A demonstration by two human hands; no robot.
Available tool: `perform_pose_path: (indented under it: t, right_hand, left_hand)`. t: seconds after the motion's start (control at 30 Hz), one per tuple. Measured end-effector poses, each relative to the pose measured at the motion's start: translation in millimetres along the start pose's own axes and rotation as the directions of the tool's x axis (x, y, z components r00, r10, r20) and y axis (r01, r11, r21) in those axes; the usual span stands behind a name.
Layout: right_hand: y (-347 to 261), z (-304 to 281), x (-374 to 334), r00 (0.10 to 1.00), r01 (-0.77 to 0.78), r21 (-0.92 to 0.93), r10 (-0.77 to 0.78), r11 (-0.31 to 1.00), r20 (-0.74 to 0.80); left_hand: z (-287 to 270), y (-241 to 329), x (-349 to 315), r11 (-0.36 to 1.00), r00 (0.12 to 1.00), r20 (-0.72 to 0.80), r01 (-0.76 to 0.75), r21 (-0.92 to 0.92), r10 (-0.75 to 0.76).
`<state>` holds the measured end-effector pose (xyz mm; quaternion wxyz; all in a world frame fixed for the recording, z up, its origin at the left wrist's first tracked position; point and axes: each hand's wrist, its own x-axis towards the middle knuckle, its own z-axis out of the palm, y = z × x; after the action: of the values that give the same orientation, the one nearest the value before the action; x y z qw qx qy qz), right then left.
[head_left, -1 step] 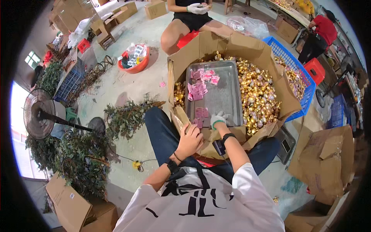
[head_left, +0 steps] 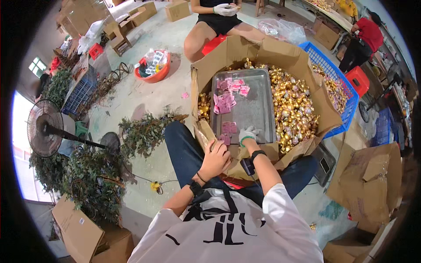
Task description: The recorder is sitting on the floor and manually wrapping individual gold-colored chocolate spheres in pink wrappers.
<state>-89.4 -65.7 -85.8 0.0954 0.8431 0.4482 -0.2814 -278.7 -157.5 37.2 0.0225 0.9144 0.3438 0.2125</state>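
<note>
My left hand (head_left: 215,157), bare, is closed over the near cardboard flap of a large open cardboard box (head_left: 204,68) between my legs. In a white glove, my right hand (head_left: 248,134) rests at the near end of a grey metal tray (head_left: 254,109), fingers apart and no object visible in them. Pink printed packets (head_left: 225,102) lie in a loose pile at the tray's left side, and a few smaller pink pieces (head_left: 228,127) are just left of the glove. Under and around the tray, the box holds many shiny gold ornaments (head_left: 291,105).
A blue plastic basket (head_left: 348,90) with more gold ornaments stands right of the box. Across from me sits a person with a gloved hand (head_left: 226,9). On the left are a red basin (head_left: 153,74), leafy branches (head_left: 94,184) and a standing fan (head_left: 46,128).
</note>
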Motion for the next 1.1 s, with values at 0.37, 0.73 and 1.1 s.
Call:
perform_pose_path:
  t: [0.37, 0.73, 1.1]
  right_hand:
    - [42, 68, 13, 0.952, 0.275, 0.324, -0.210, 0.905, -0.221]
    - [34, 46, -9, 0.899, 0.342, 0.549, -0.096, 0.763, -0.428]
    - [36, 50, -14, 0.892, 0.424, 0.584, -0.207, 0.692, -0.403]
  left_hand:
    - [-17, 28, -5, 0.975, 0.996, -0.008, 0.085, -0.206, -0.089]
    - [-18, 129, 35, 0.443, 0.715, -0.023, -0.458, -0.771, 0.699]
    - [48, 81, 37, 0.488, 0.877, -0.063, -0.323, -0.811, 0.476]
